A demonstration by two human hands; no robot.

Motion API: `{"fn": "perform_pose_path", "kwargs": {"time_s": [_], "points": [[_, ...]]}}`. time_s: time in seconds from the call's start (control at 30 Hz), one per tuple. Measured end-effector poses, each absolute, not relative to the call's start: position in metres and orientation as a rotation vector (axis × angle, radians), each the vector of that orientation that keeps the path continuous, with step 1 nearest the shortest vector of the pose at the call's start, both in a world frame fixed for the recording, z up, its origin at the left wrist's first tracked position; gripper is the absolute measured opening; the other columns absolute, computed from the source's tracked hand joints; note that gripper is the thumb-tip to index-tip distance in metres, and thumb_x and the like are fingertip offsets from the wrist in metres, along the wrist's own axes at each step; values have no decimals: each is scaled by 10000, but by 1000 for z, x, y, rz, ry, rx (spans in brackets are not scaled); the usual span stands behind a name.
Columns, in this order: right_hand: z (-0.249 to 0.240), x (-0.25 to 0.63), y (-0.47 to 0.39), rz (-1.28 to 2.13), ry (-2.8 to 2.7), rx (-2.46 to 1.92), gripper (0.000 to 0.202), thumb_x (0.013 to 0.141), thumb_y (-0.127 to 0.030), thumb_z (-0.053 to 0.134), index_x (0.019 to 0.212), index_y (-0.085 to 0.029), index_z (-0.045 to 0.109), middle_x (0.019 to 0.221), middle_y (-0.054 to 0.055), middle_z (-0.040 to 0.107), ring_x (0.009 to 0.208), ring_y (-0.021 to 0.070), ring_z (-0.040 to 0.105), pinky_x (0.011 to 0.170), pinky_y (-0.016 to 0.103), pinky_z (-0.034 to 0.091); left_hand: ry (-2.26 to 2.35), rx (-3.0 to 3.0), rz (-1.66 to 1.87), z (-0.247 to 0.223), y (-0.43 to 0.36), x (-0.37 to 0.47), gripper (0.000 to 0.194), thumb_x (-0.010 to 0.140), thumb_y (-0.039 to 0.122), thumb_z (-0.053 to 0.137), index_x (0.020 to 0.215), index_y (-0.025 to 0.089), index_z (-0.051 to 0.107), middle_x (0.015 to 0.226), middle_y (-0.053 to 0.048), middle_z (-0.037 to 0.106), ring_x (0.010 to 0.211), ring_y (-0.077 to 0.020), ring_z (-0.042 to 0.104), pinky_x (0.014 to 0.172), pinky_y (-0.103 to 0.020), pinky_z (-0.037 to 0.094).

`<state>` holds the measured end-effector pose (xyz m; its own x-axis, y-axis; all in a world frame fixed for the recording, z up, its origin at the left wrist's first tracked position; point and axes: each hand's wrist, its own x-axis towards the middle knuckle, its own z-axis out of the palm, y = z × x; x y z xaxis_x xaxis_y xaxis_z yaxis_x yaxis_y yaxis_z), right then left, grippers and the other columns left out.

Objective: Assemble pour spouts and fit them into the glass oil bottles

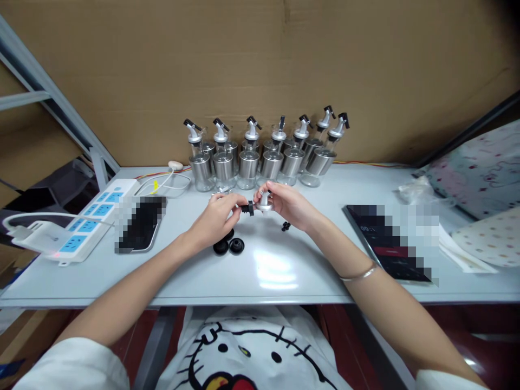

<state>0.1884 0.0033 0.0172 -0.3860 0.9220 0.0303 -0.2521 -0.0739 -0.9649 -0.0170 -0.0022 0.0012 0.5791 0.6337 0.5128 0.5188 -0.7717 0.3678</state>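
My left hand (pixel 219 215) pinches a black ribbed stopper (pixel 248 208) between thumb and fingers. Right beside it, my right hand (pixel 290 203) holds a silver pourer top (pixel 264 202) by its spout. The stopper and the pourer's base are close together; whether they touch I cannot tell. Several round black caps (pixel 236 246) lie on the table below my left hand, partly under it. Small black pieces (pixel 286 226) lie below my right hand. Something silver shows behind my left fingers, mostly hidden.
Several glass and steel bottles (pixel 249 162), many with pourers, stand along the cardboard behind. On the left are a power strip (pixel 87 222), white cables and a phone (pixel 142 225). A tablet (pixel 385 238), a plastic bag (pixel 418 190) and patterned fabric (pixel 479 168) are at the right.
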Motion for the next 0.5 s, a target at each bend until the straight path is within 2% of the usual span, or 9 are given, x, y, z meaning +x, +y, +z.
{"fn": "perform_pose_path", "kwargs": {"time_s": [0.23, 0.4, 0.5], "points": [[19, 191, 4, 1646, -1187, -853, 343, 758, -500, 676, 742, -168, 591, 762, 51, 690, 559, 136, 644, 471, 219, 472, 878, 2760, 855, 2, -3, -18, 110, 926, 197, 483, 1024, 193, 534, 896, 2, 671, 738, -132, 620, 1018, -397, 323], [21, 189, 3, 1639, -1163, -852, 351, 770, -513, 660, 728, -170, 598, 755, 45, 682, 566, 144, 648, 486, 233, 491, 870, 2862, 887, 4, -5, -18, 104, 945, 262, 479, 937, 189, 553, 888, -15, 693, 775, -151, 634, 1011, -402, 314], [23, 187, 2, 1583, -1143, -826, 367, 754, -537, 669, 721, -178, 602, 788, 34, 658, 649, 146, 639, 521, 235, 479, 893, 2901, 869, 4, -4, -18, 133, 953, 262, 453, 903, 191, 554, 882, -26, 693, 830, -168, 640, 1002, -403, 324]]}}
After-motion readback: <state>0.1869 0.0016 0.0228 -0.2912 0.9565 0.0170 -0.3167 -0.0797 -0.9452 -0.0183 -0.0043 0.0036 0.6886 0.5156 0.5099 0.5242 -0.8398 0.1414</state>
